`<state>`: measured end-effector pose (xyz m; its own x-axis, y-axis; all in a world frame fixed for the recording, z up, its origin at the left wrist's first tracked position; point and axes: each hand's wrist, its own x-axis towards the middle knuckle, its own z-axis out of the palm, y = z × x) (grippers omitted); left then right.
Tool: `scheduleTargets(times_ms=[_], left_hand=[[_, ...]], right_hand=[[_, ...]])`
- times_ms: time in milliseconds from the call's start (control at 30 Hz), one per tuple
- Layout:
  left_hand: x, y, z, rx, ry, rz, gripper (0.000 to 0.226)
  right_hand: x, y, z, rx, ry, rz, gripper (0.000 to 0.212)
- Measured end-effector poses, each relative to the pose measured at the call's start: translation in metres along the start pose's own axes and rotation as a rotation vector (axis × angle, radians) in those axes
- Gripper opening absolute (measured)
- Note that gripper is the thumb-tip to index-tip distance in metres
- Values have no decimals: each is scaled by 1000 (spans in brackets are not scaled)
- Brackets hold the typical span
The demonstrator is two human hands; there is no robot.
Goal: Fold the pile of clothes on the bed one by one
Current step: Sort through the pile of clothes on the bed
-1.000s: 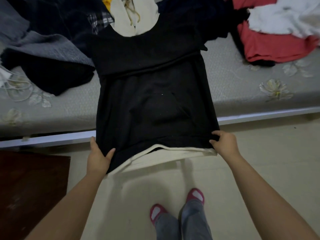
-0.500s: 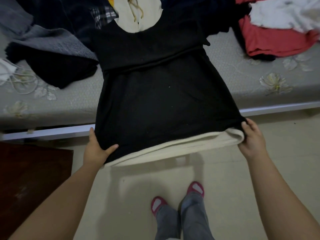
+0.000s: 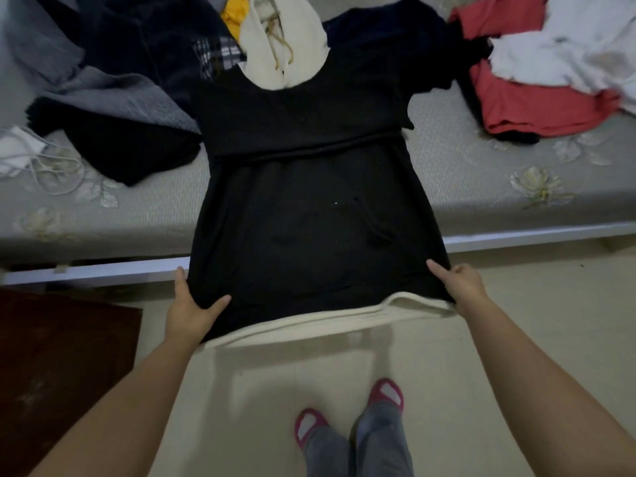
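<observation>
Grey floral bed (image 3: pixel 481 187), beige floor (image 3: pixel 516 321)

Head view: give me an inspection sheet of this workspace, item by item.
Surface: grey flowered mattress on a white bed frame.
Job's things: black hoodie with cream lining, spread flat, hem hanging over the bed edge.
Clutter: red garment, white garment, grey knit, dark clothes, yellow cloth.
Hands: left hand and right hand each grip a hem corner.
Cables: white cord at the mattress's left.
Surroundings: tiled floor, dark wooden furniture, pink slippers.
</observation>
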<state>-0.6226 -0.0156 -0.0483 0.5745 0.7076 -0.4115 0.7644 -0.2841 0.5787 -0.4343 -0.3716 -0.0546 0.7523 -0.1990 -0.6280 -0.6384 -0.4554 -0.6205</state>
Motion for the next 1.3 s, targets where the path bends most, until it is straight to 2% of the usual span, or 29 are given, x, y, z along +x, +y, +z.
scheduleTargets(times_ms=[100, 200, 267, 367, 500, 667, 900, 1033, 1167, 1300], left_hand=[[1, 3, -12, 50, 83, -25, 91], [-1, -1, -22, 69, 78, -62, 95], [-10, -6, -22, 57, 42, -86, 97], [-28, -13, -21, 27, -6, -102, 97], [-30, -8, -34, -95, -16, -64, 91], [-8, 45, -59, -241, 101, 52, 83], [65, 133, -80, -317, 174, 200, 80], [117, 166, -81, -253, 188, 134, 80], [157, 182, -68, -129, 170, 42, 76], [196, 194, -48, -171, 182, -238, 63]], right_hand=[[0, 2, -7, -82, 90, -217, 23], [-9, 18, -26, -207, 96, -428, 42], [-22, 29, -29, -338, 96, -504, 50], [-43, 42, -20, -324, 70, -470, 52], [-56, 27, -18, -184, 137, -373, 54], [-54, -58, -10, -18, 219, -468, 55], [-13, -179, 12, 40, 285, -590, 51], [37, -212, 18, -21, 253, -552, 45], [85, -226, 26, -191, 160, -434, 38], [123, -238, 38, -254, 54, -189, 42]])
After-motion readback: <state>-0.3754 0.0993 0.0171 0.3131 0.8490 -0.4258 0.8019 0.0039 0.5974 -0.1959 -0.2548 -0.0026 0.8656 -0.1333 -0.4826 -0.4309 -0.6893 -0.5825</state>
